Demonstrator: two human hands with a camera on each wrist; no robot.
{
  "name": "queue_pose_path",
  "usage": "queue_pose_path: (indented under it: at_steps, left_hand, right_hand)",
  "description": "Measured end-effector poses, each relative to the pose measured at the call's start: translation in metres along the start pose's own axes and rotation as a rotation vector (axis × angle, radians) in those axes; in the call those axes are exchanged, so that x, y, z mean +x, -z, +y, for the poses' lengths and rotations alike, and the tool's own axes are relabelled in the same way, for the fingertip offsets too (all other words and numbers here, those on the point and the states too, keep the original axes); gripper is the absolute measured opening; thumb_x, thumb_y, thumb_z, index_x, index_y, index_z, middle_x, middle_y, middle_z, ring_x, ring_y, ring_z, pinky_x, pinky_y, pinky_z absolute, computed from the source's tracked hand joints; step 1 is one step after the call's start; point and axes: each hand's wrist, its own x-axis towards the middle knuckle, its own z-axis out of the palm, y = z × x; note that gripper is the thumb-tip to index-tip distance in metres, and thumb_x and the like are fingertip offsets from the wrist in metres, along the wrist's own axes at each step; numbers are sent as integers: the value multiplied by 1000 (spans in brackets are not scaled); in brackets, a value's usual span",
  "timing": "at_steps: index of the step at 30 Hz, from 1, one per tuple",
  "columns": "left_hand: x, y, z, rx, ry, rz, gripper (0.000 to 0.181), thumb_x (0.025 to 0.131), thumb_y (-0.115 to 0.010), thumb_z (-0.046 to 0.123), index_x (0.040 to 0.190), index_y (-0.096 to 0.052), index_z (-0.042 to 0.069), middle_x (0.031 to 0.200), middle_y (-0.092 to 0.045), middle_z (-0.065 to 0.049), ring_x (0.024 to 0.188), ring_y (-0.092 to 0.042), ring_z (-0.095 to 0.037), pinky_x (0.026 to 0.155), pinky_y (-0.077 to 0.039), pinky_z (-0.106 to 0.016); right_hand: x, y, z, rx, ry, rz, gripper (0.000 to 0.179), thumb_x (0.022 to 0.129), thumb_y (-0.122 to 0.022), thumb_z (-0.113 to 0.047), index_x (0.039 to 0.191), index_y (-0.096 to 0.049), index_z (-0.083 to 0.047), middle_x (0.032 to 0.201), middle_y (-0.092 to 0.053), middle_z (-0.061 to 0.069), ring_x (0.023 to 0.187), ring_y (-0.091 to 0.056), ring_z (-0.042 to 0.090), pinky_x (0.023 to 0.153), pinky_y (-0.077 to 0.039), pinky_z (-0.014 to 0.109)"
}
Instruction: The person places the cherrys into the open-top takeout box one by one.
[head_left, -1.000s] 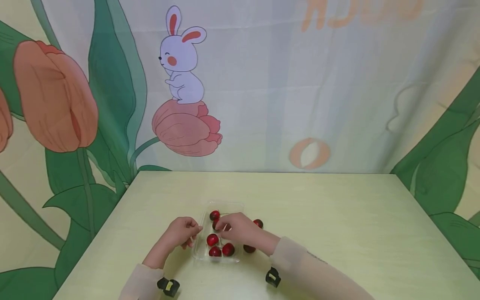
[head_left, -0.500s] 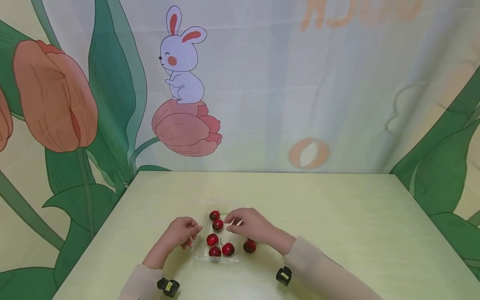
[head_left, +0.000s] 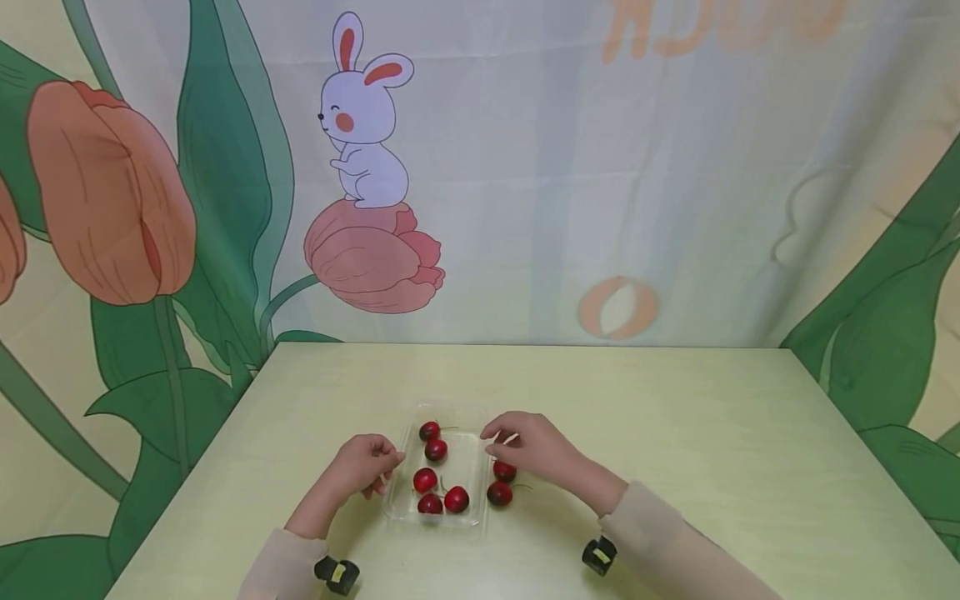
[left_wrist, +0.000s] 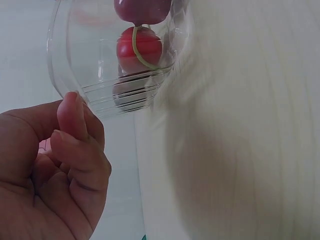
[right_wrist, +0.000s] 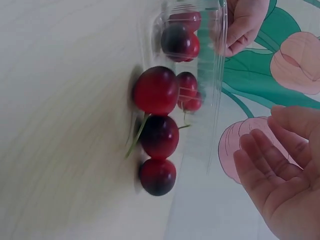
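A clear plastic box [head_left: 467, 467] with several dark red cherries [head_left: 425, 480] in it sits on the table in the head view. My left hand [head_left: 366, 463] pinches the box's left rim between thumb and finger; the left wrist view shows the thumb tip right at that rim. My right hand [head_left: 531, 446] is past the box's right rim with nothing in it, its fingers loosely bent and apart from the thumb. Below it, three cherries [right_wrist: 159, 134] stand in a row beside the box in the right wrist view. The head view shows two of them; the hand hides the third.
The pale yellow table [head_left: 675, 450] ends at a fabric backdrop [head_left: 525, 208] printed with a rabbit and tulips. Small black wrist devices [head_left: 599, 555] are on both forearms, near the table surface.
My right hand has moved right, from over the cherries in the box to beyond its right rim, and its fingers have spread. The left hand and the box have stayed put.
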Motion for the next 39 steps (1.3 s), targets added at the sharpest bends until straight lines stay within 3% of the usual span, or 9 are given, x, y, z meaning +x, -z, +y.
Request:
queue_pose_path:
  at_steps: [6, 16, 25, 39]
  left_hand:
    - [0, 0, 0, 8, -6, 1, 17, 101, -62, 14, 91, -62, 0, 71, -58, -3, 49, -52, -10, 47, -40, -21]
    - [0, -1, 1, 23, -20, 5, 18, 101, -62, 15, 92, -63, -1, 71, -59, -4, 50, -52, -11, 47, -41, -21]
    - [1, 0, 0, 30, -12, 7, 18, 101, -62, 15, 92, -63, 0, 71, -59, -4, 50, -52, -11, 48, -41, -22]
    - [0, 0, 0, 22, -18, 5, 18, 101, -62, 15, 91, -63, 0, 71, -59, -3, 49, -52, -10, 47, -40, -22]
  right_hand:
    - [-4, 5, 9, -19, 27, 41, 17, 96, -68, -11, 111, -72, -2, 110, -74, 12, 92, -69, 19, 81, -56, 19]
    - [-10, 4, 30, -16, -23, 47, 21, 94, -70, -9, 112, -70, 2, 114, -72, 18, 98, -70, 28, 80, -55, 21]
    - [-11, 3, 39, -62, -77, 47, 22, 93, -72, -9, 113, -70, -1, 118, -71, 16, 103, -68, 32, 85, -59, 38]
    - [1, -3, 49, -49, -294, 50, 27, 86, -79, -11, 110, -71, -3, 111, -73, 10, 96, -68, 22, 83, -58, 36]
